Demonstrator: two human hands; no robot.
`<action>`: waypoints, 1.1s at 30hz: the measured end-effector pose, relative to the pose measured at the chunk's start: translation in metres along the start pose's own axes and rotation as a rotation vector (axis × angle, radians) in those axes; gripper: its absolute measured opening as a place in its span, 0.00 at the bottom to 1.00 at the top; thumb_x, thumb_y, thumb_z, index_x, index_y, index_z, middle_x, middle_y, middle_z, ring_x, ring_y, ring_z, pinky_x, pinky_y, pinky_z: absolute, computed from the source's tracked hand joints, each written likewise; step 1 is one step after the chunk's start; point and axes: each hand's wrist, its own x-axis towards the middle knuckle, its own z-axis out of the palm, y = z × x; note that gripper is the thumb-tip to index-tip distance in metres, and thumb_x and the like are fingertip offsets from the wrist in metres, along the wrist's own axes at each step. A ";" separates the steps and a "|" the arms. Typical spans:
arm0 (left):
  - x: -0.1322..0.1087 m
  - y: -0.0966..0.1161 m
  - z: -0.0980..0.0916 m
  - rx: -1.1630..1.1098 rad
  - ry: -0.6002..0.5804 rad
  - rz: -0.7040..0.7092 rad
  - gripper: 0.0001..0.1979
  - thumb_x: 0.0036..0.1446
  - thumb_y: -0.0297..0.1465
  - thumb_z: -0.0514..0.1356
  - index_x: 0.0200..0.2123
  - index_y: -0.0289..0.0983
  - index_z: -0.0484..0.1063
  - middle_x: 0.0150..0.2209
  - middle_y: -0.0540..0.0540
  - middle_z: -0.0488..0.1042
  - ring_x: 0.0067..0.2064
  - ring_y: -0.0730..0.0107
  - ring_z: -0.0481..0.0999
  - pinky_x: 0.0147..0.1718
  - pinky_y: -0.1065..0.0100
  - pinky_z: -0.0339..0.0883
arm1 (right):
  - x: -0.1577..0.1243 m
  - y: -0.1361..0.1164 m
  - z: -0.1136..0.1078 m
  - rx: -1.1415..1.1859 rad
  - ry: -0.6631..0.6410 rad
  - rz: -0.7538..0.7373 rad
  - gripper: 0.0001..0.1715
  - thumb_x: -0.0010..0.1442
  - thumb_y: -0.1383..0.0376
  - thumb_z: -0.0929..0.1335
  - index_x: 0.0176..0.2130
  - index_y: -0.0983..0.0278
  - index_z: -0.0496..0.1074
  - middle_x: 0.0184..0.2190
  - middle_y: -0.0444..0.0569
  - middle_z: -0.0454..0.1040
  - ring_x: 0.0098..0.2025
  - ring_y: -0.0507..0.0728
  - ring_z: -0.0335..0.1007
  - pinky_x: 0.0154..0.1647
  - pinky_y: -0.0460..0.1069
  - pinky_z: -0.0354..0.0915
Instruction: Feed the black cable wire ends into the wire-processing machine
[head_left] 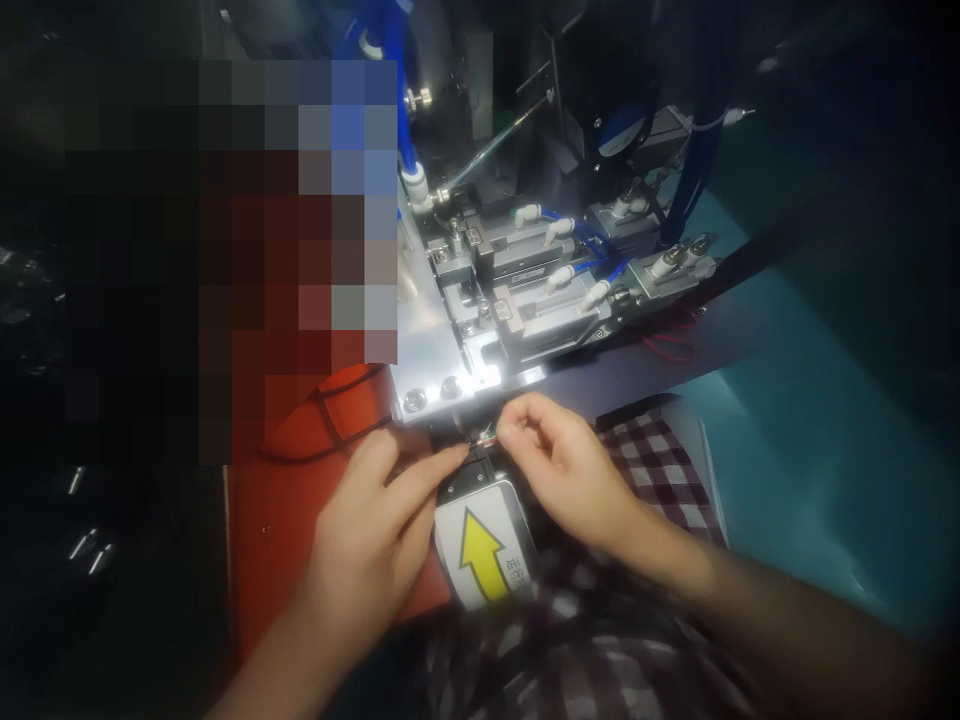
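Thin, partly reddish wires (486, 440) lie across a small dark fixture (470, 482), just below the front edge of the metal plate. My right hand (559, 460) pinches their right end between thumb and fingers. From the left, my left hand (390, 490) stretches one digit so that its tip touches or nearly touches the wires' left end. Another finger of that hand bends toward the plate, apart from the first, its tip hidden. Under the fixture is a white label (457, 550) with a yellow arrow (482, 555) pointing away from me.
A metal plate (431, 365) with bolts and pneumatic cylinders (555, 310) with blue hoses stands right beyond my hands. An orange-red surface (300, 540) with a dark cable (330, 420) is at left. Checked cloth (660, 460) covers my lap. The upper left is pixelated.
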 end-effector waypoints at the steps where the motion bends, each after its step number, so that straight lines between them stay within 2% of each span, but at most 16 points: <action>1: 0.000 0.000 0.000 0.000 0.000 -0.002 0.13 0.62 0.20 0.55 0.45 0.34 0.76 0.38 0.46 0.67 0.40 0.73 0.70 0.37 0.74 0.65 | 0.000 0.000 -0.001 0.026 -0.006 0.026 0.07 0.64 0.64 0.64 0.33 0.63 0.67 0.24 0.41 0.66 0.24 0.50 0.60 0.27 0.47 0.60; 7: -0.001 0.000 0.002 0.004 0.003 -0.016 0.13 0.62 0.21 0.55 0.45 0.35 0.76 0.37 0.46 0.67 0.39 0.72 0.70 0.35 0.74 0.65 | -0.002 -0.002 -0.005 0.197 -0.029 0.170 0.06 0.61 0.64 0.66 0.35 0.64 0.70 0.30 0.46 0.72 0.27 0.51 0.65 0.25 0.46 0.61; 15: -0.001 0.000 0.001 0.002 0.001 -0.019 0.15 0.61 0.20 0.55 0.47 0.38 0.74 0.34 0.49 0.65 0.35 0.74 0.69 0.32 0.74 0.65 | 0.002 -0.010 -0.003 0.432 -0.095 0.336 0.04 0.58 0.67 0.67 0.31 0.66 0.69 0.20 0.37 0.62 0.18 0.46 0.56 0.18 0.42 0.54; 23: -0.001 -0.002 0.001 0.007 0.009 -0.004 0.15 0.60 0.20 0.56 0.48 0.39 0.73 0.35 0.48 0.66 0.36 0.74 0.70 0.32 0.73 0.66 | 0.004 -0.010 -0.001 0.453 -0.066 0.330 0.06 0.56 0.68 0.68 0.28 0.64 0.68 0.17 0.35 0.59 0.18 0.46 0.53 0.18 0.43 0.53; 27: -0.001 -0.001 0.001 0.010 -0.002 -0.003 0.15 0.60 0.19 0.56 0.47 0.37 0.74 0.34 0.49 0.64 0.35 0.75 0.69 0.32 0.75 0.65 | 0.003 -0.010 0.001 0.432 -0.060 0.332 0.07 0.56 0.67 0.68 0.26 0.64 0.68 0.15 0.35 0.57 0.17 0.46 0.51 0.17 0.43 0.51; 33: -0.001 -0.001 0.002 0.009 0.009 -0.001 0.14 0.61 0.19 0.56 0.46 0.35 0.75 0.37 0.46 0.67 0.38 0.73 0.69 0.33 0.74 0.65 | 0.003 -0.011 0.004 0.433 -0.048 0.376 0.08 0.56 0.66 0.66 0.26 0.64 0.66 0.13 0.34 0.55 0.16 0.46 0.47 0.16 0.43 0.46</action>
